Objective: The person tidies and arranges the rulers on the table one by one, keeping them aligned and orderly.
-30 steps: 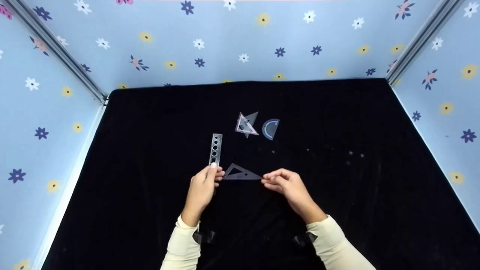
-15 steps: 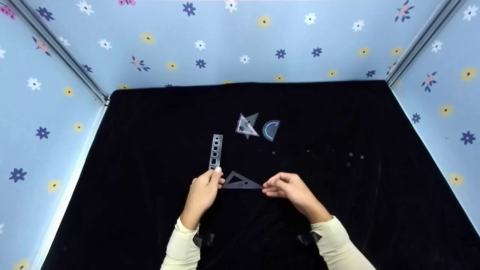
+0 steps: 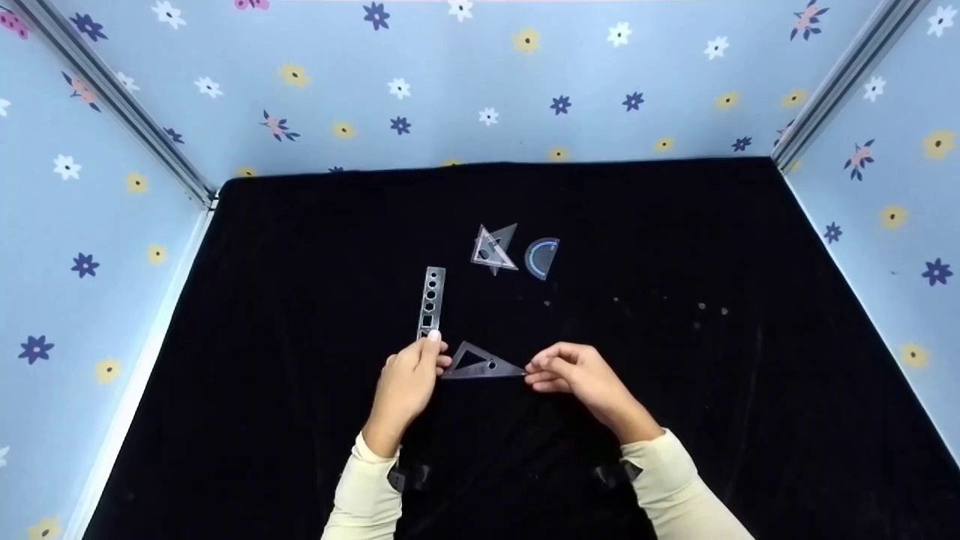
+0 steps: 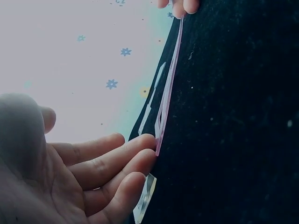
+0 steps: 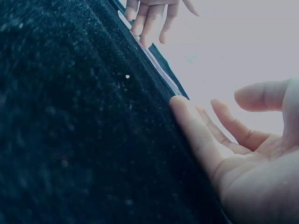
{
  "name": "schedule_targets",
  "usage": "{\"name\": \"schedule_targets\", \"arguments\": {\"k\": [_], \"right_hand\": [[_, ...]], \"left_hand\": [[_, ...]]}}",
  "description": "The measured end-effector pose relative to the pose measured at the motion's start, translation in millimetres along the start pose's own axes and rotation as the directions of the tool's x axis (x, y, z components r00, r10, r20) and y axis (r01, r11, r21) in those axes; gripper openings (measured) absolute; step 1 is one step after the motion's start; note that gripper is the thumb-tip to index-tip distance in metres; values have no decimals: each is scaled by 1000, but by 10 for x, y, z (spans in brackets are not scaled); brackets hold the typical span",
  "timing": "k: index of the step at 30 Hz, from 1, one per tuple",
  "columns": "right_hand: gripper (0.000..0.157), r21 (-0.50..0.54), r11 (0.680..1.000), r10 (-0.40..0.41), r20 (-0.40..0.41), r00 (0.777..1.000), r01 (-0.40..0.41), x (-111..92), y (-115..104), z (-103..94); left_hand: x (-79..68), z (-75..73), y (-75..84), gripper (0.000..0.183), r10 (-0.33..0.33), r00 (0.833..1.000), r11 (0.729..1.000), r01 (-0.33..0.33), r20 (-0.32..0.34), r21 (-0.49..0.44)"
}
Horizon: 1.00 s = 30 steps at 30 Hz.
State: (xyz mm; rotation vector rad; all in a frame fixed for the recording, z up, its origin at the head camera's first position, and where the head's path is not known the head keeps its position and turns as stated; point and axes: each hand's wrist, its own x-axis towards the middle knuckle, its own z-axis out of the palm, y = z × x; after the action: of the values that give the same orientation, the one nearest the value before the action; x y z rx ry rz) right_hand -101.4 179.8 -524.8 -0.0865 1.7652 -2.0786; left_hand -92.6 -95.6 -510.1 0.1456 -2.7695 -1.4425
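Observation:
A clear set square (image 3: 484, 372) lies between the two hands on the black cloth, its long edge toward the person. My left hand (image 3: 405, 386) touches its left end; the left wrist view shows those fingers (image 4: 117, 161) lightly bent, thumb apart. At the pointed right end, my right hand (image 3: 589, 382) touches the set square with its fingertips, and the right wrist view shows its thumb (image 5: 261, 95) held away. A clear ruler with a row of cut-out shapes (image 3: 439, 298) lies just beyond the left hand, its near end under the left thumb in the head view.
Farther back, a pink-edged set square (image 3: 496, 265) overlaps another clear set square (image 3: 508, 234). A blue-marked protractor (image 3: 547, 262) lies to their right. Black cloth (image 3: 315, 247) covers the table, with flower-patterned walls (image 3: 450, 127) at the back and sides.
Both hands have drawn the set square a little toward the person, mostly in the first half second. The ruler, protractor and far set squares have stayed in place.

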Motion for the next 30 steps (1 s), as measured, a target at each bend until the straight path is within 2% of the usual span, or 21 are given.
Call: {"name": "schedule_targets", "arguments": {"k": [4,19,30], "right_hand": [[19,-20,1000,-6,-8,1000,6,-2,-3,0],[21,-81,996,-30,-22,999,28,-3,-13,7],[20,-227,970,-88,-18,996,82,0,7,34]], "left_hand": [[-2,12,7,51,17,1000,1000,-17,4,-25],[3,59,-8,46,70,998,997,-70,4,-27],[10,76,-27,46,81,997,996,-81,-1,-21]]}}
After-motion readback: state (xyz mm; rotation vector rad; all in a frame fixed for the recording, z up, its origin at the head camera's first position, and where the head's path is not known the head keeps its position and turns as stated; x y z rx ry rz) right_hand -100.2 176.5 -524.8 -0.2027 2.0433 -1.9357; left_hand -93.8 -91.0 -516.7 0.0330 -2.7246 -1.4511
